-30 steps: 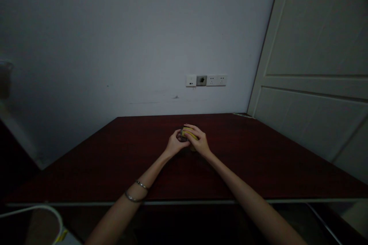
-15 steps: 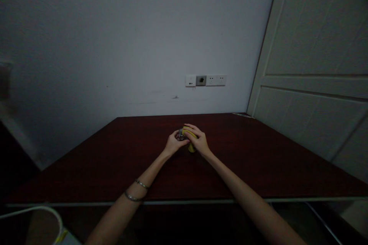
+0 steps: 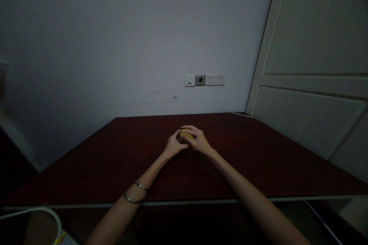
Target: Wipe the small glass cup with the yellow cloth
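Note:
Both of my hands meet over the middle of the table. My left hand (image 3: pixel 173 145) is closed round a small clear, shiny object (image 3: pixel 181 140), perhaps glass; most of it is hidden by my fingers, so I cannot tell its kind. Held in my right hand (image 3: pixel 199 141) is a yellow cloth (image 3: pixel 187 134), pressed over the top of the clear object. The fingers of the right hand curve over the cloth from the right side. Two bracelets (image 3: pixel 133 199) circle my left forearm.
The dark red table (image 3: pixel 109 160) reaches back to a pale wall with sockets (image 3: pixel 214 80). A white panelled door (image 3: pixel 310 118) stands along the right side. A white curved tube or cable (image 3: pixel 51 211) is at the lower left, below the table's front edge.
My right hand has shifted slightly left over the clear object. The yellow cloth's end that hung below the hand no longer shows. My left hand stays nearly in place.

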The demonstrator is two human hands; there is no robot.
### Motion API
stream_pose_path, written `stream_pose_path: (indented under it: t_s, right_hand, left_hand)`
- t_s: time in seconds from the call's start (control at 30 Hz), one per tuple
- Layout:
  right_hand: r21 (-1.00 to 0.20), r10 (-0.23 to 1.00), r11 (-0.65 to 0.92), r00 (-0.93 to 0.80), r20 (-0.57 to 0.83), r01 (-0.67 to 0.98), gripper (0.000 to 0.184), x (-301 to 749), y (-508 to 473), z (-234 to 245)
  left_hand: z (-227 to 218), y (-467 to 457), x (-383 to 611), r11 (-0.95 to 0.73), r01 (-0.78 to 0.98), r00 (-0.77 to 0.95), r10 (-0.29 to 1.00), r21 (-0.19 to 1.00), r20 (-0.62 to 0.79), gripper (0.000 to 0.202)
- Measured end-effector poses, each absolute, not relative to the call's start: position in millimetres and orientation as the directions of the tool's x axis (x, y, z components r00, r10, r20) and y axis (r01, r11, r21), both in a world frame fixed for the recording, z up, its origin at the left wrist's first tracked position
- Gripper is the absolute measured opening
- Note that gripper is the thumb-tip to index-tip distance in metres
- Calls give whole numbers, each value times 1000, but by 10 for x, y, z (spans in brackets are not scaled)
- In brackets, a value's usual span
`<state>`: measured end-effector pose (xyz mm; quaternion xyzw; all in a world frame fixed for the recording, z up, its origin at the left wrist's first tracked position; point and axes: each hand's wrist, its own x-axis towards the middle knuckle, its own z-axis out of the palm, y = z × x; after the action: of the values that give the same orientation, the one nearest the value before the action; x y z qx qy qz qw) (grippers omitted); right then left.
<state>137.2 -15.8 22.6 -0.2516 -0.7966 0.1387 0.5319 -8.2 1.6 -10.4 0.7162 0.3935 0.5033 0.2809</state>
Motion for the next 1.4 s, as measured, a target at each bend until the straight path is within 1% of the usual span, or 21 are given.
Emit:
stream_pose_path:
  t_s: [0.07, 0.1, 0.13, 0.17, 0.23, 0.3, 0.4, 0.47, 0.53, 0.63, 0.73, 0.8, 0.87, 0.97, 1.0, 1.07, 1.13, 1.17, 1.23, 1.33, 1.4]
  right_hand:
    - [-335, 450, 887, -433, 781, 318, 21, 1353, -266, 224]
    - [-279, 418, 898, -467, 779, 339, 23, 1340, -299, 219]
    - [-245, 402, 902, -483, 778, 357, 24, 1326, -312, 214]
    - [-237, 405, 897, -474, 782, 374, 24, 1315, -304, 210]
    - [-297, 454, 870, -402, 795, 395, 22, 1303, -230, 212]
    - [-427, 544, 821, -292, 786, 379, 20, 1306, -107, 226]
    - [-648, 700, 707, -147, 699, 284, 18, 1328, 62, 248]
    - [-720, 751, 657, -107, 652, 226, 18, 1343, 97, 252]
    - [-697, 728, 682, -122, 674, 221, 18, 1349, 47, 243]
    - [-551, 614, 785, -231, 755, 283, 18, 1331, -118, 220]
    - [-414, 517, 848, -344, 784, 332, 19, 1284, -238, 208]
    - [-396, 508, 850, -343, 790, 347, 19, 1252, -233, 217]
    - [-451, 549, 823, -281, 787, 344, 18, 1233, -159, 236]
    - [-621, 672, 729, -129, 729, 286, 17, 1238, 23, 254]
    - [-688, 722, 682, -84, 686, 247, 17, 1247, 85, 253]
    - [-807, 818, 574, -61, 572, 137, 21, 1266, 187, 239]
    - [-879, 879, 475, -61, 472, 47, 25, 1281, 242, 216]
    - [-893, 893, 449, -51, 447, 23, 26, 1283, 249, 205]
    - [-886, 886, 464, -19, 463, 19, 24, 1276, 225, 190]
    - [-810, 812, 582, 1, 584, 76, 20, 1249, 110, 189]
    - [-729, 741, 669, -52, 670, 142, 17, 1229, 10, 200]
  left_hand:
    - [-116, 38, -85, -546, 288, 183, 838, 787, 515, 59]
    - [-121, 47, -87, -551, 297, 179, 834, 779, 522, 56]
    - [-123, 52, -89, -558, 307, 179, 830, 771, 529, 55]
    - [-121, 52, -90, -563, 317, 181, 826, 763, 534, 55]
    - [-111, 36, -88, -568, 339, 189, 822, 750, 537, 57]
    - [-92, 5, -78, -572, 354, 202, 819, 740, 537, 60]
    - [-62, -41, -59, -570, 348, 217, 822, 745, 527, 66]
    - [-52, -50, -50, -561, 331, 210, 828, 759, 520, 70]
    - [-57, -38, -50, -550, 328, 199, 835, 768, 512, 69]
    - [-83, 7, -65, -535, 328, 172, 845, 779, 507, 62]
    - [-99, 41, -85, -533, 322, 137, 844, 782, 518, 57]
    - [-92, 35, -92, -548, 323, 141, 834, 772, 533, 57]
    - [-73, 10, -92, -572, 323, 167, 819, 754, 549, 58]
    - [-54, -26, -81, -588, 316, 199, 808, 744, 554, 66]
    - [-54, -31, -77, -585, 310, 202, 811, 749, 550, 70]
    - [-67, -25, -69, -572, 296, 197, 821, 765, 537, 74]
    - [-86, -10, -67, -555, 287, 190, 832, 781, 521, 73]
    - [-93, -2, -67, -545, 286, 187, 838, 788, 512, 73]
    - [-96, 8, -71, -526, 285, 184, 851, 802, 492, 73]
    - [-67, 9, -74, -501, 246, 178, 865, 830, 470, 68]
    - [-37, 7, -72, -485, 196, 157, 874, 852, 460, 60]
